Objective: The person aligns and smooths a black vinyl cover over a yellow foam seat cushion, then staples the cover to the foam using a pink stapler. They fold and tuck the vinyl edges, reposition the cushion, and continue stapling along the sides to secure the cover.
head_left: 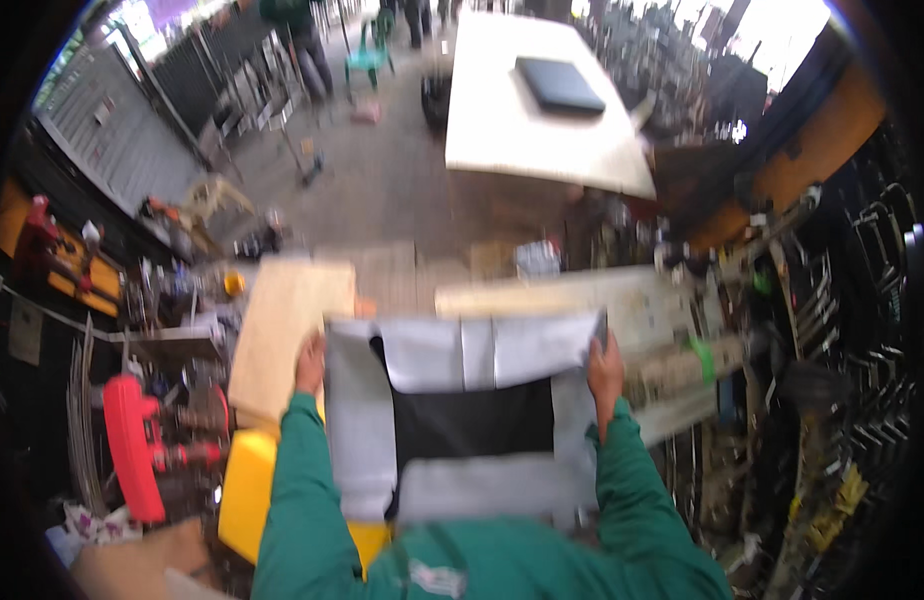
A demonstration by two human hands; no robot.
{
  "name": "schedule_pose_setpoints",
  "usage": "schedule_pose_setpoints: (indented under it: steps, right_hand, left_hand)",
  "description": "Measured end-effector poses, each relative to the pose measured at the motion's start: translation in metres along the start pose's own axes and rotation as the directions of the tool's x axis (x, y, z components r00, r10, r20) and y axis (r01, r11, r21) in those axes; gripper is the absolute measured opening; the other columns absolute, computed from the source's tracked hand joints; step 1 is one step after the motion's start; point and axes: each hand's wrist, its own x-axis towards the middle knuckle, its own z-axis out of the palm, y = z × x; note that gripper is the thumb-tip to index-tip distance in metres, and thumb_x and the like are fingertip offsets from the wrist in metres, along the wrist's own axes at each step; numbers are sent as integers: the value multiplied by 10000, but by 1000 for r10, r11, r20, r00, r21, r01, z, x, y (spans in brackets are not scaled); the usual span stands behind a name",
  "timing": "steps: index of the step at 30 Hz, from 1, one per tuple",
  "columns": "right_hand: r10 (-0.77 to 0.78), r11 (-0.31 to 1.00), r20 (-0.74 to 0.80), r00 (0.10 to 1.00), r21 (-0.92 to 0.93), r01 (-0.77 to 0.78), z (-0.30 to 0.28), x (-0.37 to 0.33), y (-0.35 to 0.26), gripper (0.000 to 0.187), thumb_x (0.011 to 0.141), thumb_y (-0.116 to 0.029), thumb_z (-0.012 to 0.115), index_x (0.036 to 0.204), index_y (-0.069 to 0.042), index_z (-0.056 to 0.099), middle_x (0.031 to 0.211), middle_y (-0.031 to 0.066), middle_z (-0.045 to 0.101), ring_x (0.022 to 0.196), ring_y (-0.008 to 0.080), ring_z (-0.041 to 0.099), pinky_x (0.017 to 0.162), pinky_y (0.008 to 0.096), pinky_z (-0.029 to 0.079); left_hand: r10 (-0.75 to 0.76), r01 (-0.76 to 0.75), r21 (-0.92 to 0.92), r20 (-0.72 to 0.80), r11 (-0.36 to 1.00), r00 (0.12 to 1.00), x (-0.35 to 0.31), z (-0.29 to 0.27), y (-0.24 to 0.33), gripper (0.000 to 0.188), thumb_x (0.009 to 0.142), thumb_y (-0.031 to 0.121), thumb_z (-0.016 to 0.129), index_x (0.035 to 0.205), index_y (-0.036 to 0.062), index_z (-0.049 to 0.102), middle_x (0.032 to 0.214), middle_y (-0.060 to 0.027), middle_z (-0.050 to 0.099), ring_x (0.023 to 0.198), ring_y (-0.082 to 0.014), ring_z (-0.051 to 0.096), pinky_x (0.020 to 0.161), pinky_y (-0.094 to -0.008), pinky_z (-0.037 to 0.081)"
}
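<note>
A folded light-grey sheet piece with a black middle (pixel 472 425) is stretched out in front of my body. It looks like upholstery material, with grey flaps folded in around the black part and a seam near its far edge. My left hand (pixel 310 362) is closed on its left edge near the far corner. On the opposite side, my right hand (pixel 606 370) grips the right edge, thumb up and fingers mostly hidden behind it. Both forearms wear green sleeves. The near edge of the piece reaches close to my chest.
Wooden boards lie left (pixel 287 330) and right (pixel 542 290) beyond the piece. A yellow object (pixel 250 480) and a red machine (pixel 132 450) stand to the left. Farther off, a pale table (pixel 492 120) bears a dark flat block (pixel 560 85). Metal parts fill the right-hand rack (pixel 872 350).
</note>
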Motion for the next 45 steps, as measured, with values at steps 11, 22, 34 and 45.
schedule_pose_setpoints:
  steps: [11, 22, 34, 45]
  right_hand:
    - [367, 930, 70, 927, -32, -366, -129, -291, 125, 520, 1040, -372, 743, 1334, 56, 720, 1170, 226, 794, 1048, 309, 773, 960, 412, 586]
    - [456, 763, 365, 812, 309, -568, -133, -287, 160, 284, 965, -208, 818, 1075, 45, 752, 870, 103, 766, 705, 183, 755, 587, 329, 594]
    - [550, 548, 428, 718, 463, -696, -146, -275, 138, 231, 997, -165, 806, 1123, 3, 709, 869, 70, 758, 679, 159, 740, 545, 300, 572]
    - [606, 477, 448, 658, 457, -751, -112, -278, 183, 238, 1014, -198, 788, 1183, -48, 716, 942, 46, 740, 760, 175, 710, 631, 334, 565]
  left_hand:
    - [-331, 333, -17, -155, 943, 931, -350, -43, -36, 339, 994, 206, 840, 1192, -56, 755, 1040, -66, 778, 937, -146, 696, 888, -305, 560]
    - [-535, 533, -158, 32, 831, 844, -389, -57, -27, 247, 1019, 206, 795, 1135, 7, 707, 853, -11, 674, 672, -117, 624, 554, -264, 490]
    - [-641, 605, -278, -50, 746, 766, -374, -71, -65, 152, 1061, 197, 669, 1153, 76, 673, 925, -47, 723, 848, -207, 711, 784, -366, 593]
    - [-667, 646, -329, 61, 689, 742, -369, -76, -81, 147, 1073, 228, 661, 1105, 86, 684, 928, -45, 696, 834, -207, 674, 791, -356, 583]
